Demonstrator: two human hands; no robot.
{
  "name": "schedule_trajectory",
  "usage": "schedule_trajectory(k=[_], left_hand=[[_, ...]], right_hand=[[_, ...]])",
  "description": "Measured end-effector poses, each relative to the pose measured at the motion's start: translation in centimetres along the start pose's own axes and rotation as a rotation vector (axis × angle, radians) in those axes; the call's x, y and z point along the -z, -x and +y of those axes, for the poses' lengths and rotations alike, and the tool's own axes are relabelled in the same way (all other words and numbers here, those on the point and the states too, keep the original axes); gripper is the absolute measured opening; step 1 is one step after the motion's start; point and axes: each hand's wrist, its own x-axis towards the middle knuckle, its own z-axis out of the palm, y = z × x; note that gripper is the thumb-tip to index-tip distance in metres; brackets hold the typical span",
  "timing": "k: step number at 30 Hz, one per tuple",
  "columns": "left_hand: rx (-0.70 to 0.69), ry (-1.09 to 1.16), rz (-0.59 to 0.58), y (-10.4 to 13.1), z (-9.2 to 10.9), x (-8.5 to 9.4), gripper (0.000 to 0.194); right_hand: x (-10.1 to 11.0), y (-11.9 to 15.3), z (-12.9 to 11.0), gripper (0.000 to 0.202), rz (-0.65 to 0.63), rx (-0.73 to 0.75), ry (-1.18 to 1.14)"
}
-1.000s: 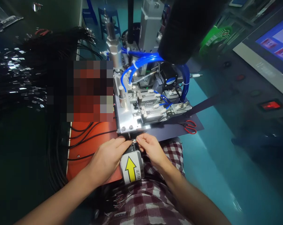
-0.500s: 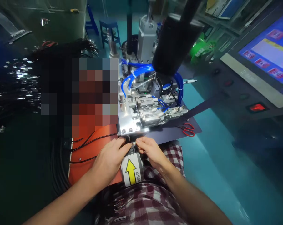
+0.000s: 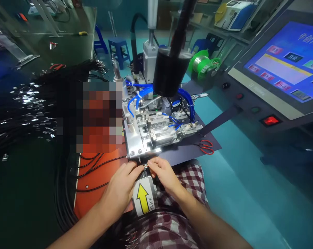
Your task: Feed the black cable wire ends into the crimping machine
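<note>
My left hand (image 3: 123, 185) and my right hand (image 3: 163, 173) meet at the near edge of a metal machine fixture (image 3: 140, 140). Both are closed in a pinch around a small shiny metallic piece (image 3: 146, 166), apparently a connector end, too small to make out fully. It sits over a narrow dark track, just beyond a white guard (image 3: 143, 197) with a yellow arrow. Black cables (image 3: 99, 162) run across an orange-red surface (image 3: 94, 202) toward the left side of the fixture. Fingers partly hide the piece.
Red-handled scissors (image 3: 206, 147) lie on the dark plate at right. A black cylinder (image 3: 169, 72) hangs over blue air tubes (image 3: 190, 100). A control screen (image 3: 288, 62) stands at right, a green spool (image 3: 204, 65) behind. A thick black cable bundle (image 3: 61, 186) hangs at left.
The view has shifted, bringing more of the screen and background into sight. My hands stay together at the same spot by the fixture, with only slight finger movement.
</note>
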Motion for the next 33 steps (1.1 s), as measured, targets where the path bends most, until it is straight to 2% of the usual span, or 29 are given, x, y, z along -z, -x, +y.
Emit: schedule_trajectory(k=[6,15,23,28,33], left_hand=[[0.001,0.046,-0.004,0.2,-0.2,-0.2,0.031],[-0.015,0.011,0.018,0.3,-0.1,-0.5,0.030],[-0.015,-0.003,0.028,0.2,-0.2,-0.5,0.032],[-0.029,-0.088,-0.015,0.0,0.3,-0.7,0.032],[0.044,-0.081,-0.055,0.0,0.7,-1.1,0.036]], right_hand=[[-0.3,0.2,-0.2,0.033,0.040,0.031,0.031],[0.0,-0.2,0.3,0.035,-0.007,-0.040,-0.084],[0.5,0.0,0.4,0.037,0.001,-0.019,-0.115],[0.7,-0.2,0.7,0.038,0.002,0.032,-0.006],[0.0,-0.1,1.0,0.034,0.048,0.116,0.112]])
